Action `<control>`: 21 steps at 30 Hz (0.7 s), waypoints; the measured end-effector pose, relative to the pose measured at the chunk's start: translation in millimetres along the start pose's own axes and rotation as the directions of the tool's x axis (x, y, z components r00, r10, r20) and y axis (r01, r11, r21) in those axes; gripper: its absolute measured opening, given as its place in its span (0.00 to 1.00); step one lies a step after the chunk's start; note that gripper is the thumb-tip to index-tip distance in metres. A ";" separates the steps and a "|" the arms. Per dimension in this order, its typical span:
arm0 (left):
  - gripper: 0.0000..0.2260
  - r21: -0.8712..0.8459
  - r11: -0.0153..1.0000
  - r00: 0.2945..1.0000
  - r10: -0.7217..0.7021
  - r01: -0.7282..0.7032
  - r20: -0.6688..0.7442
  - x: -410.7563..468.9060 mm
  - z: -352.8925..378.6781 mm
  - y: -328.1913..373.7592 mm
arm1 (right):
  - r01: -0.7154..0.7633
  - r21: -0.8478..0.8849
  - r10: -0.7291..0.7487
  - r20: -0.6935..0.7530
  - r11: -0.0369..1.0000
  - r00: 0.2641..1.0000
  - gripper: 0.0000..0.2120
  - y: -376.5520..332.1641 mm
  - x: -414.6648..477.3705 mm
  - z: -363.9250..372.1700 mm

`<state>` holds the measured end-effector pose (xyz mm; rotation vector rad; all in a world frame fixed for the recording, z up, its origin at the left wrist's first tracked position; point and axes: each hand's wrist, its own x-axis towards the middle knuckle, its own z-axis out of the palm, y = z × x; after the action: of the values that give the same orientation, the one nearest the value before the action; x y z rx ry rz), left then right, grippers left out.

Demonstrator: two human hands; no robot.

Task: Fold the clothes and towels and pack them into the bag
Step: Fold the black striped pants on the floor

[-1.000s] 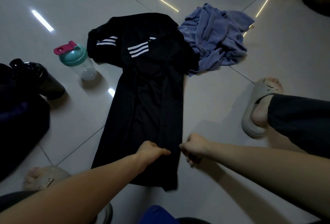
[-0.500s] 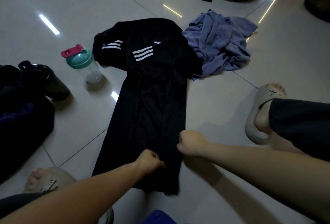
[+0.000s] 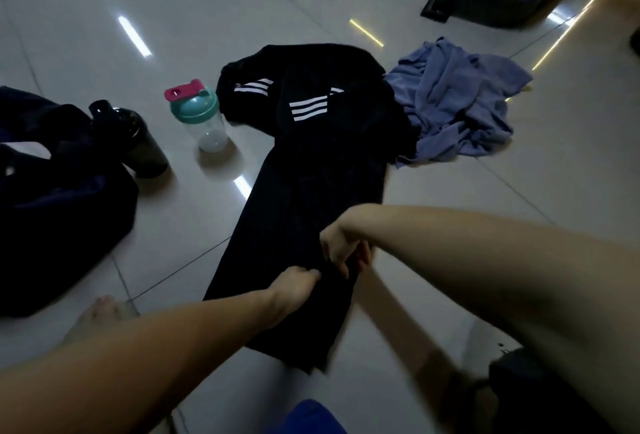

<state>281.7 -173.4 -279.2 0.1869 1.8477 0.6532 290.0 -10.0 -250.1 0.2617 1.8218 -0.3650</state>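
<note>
Nearest, the left hand [image 3: 294,290] is clenched on a pinch of cloth near the close end of the black shirt [image 3: 311,191]. Just beyond it and almost touching, the right hand [image 3: 341,250] has its fingers curled down over the shirt's right edge, grasping the fabric.

The shirt lies on the tiled floor [image 3: 180,219] as a long narrow strip. Its long axis runs straight away from the hands, from the hem by the person up to the shoulders with their white stripes [image 3: 308,110] at the far end. Both hands sit at the near end, the left slightly closer to the hem. The next fold likely means carrying that end forward along this axis toward the stripes.

The dark bag [image 3: 62,226] sits well to the left of the shirt, nearer the left arm, with a black bottle [image 3: 138,143] against it. A shaker bottle [image 3: 199,118] with a teal lid stands just left of the shirt's far end. Touching the shirt's far right side, a purple-blue towel [image 3: 457,98] lies crumpled and unfolded.
</note>
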 end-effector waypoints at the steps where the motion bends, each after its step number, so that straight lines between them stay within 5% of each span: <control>1: 0.12 0.000 1.000 1.000 0.016 -0.016 0.008 0.6 -1.1 -1.2 | -0.021 0.021 0.021 0.031 1.000 0.999 0.16 0.7 4.4 -8.3; 10: 0.04 -0.060 0.978 0.922 -0.166 0.199 0.351 8.5 20.9 -27.9 | -0.008 -0.046 0.016 0.183 0.999 0.983 0.20 19.9 29.5 -33.3; 15: 0.17 -0.153 0.964 0.935 -0.163 0.219 0.314 12.9 26.6 -34.4 | 0.108 -0.003 -0.104 0.245 0.994 0.964 0.16 14.5 38.4 -19.1; 21: 0.07 0.048 0.969 0.864 -0.237 0.241 0.445 9.7 28.1 -45.5 | 0.179 -0.050 -0.170 0.150 0.983 0.974 0.10 19.6 44.3 -7.2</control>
<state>311.9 -197.5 -317.4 0.0891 1.3910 0.4016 278.4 10.5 -293.0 0.0295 1.7135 -0.4371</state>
